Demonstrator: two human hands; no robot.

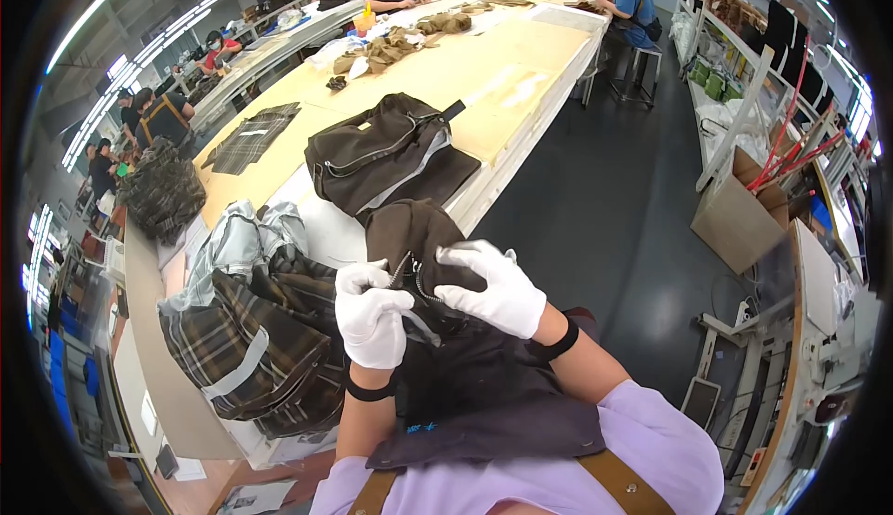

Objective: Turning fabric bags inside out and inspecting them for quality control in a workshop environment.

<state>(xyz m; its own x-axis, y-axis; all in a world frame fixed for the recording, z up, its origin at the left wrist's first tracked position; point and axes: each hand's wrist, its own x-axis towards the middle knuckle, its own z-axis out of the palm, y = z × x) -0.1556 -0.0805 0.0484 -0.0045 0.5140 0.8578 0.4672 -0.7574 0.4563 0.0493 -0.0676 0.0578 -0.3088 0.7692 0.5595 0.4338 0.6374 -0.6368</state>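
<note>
A dark brown fabric bag (pixel 411 225) is before me at the near end of the long table, its zipper (pixel 417 274) parted in a V between my hands. My left hand (pixel 373 312), in a white glove, pinches the fabric edge on the left side of the zipper. With fingers spread, my gloved right hand (pixel 492 288) rests against the bag's right side by the zipper teeth; whether it grips the cloth I cannot tell. Just beyond lies another dark brown bag (pixel 370 145) with a curved zipper. Plaid fabric bags (pixel 258 347) with pale lining are heaped at my left.
The long table (pixel 516 103) bears a plaid panel (pixel 254 137) and brown fabric pieces (pixel 384 51). A camouflage bundle (pixel 164 190) stands at the left. Several people work around; one sits on a stool (pixel 636 68). At the right are a cardboard box (pixel 732 222) and shelving.
</note>
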